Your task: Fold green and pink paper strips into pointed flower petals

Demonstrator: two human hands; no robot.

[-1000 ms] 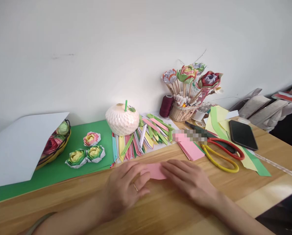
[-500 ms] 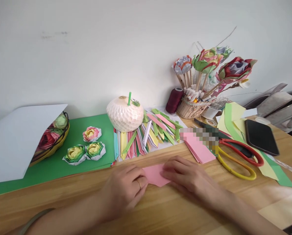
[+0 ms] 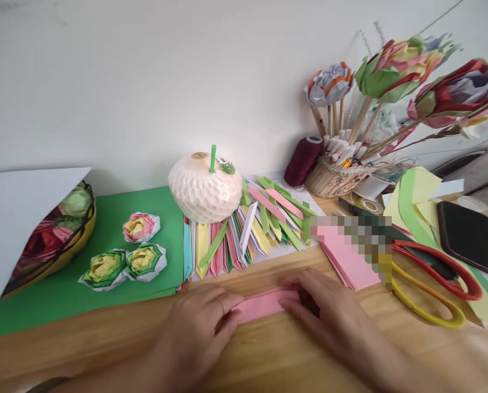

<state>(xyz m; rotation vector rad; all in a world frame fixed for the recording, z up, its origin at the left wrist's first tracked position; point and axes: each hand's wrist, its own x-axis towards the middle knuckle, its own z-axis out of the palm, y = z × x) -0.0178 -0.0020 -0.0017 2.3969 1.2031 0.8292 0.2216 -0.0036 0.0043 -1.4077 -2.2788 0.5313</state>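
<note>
A narrow pink paper piece lies flat near the table's front, stretched between both hands. My left hand pinches its left end with thumb and fingers; a ring is on one finger. At the right end, my right hand has its thumb on the paper and its fingers closed along the far edge. Behind the hands is a row of folded colored paper strips. A stack of pink paper rests to the right, beyond my right hand.
Scissors and a black phone lie at the right. A basket of paper flowers, a maroon thread spool and a white textured container stand behind. Three paper blossoms sit on green paper.
The pink paper now looks narrower, as a long strip. The left thumb has moved onto its end, and the right thumb now lies on it. The view has shifted closer.
</note>
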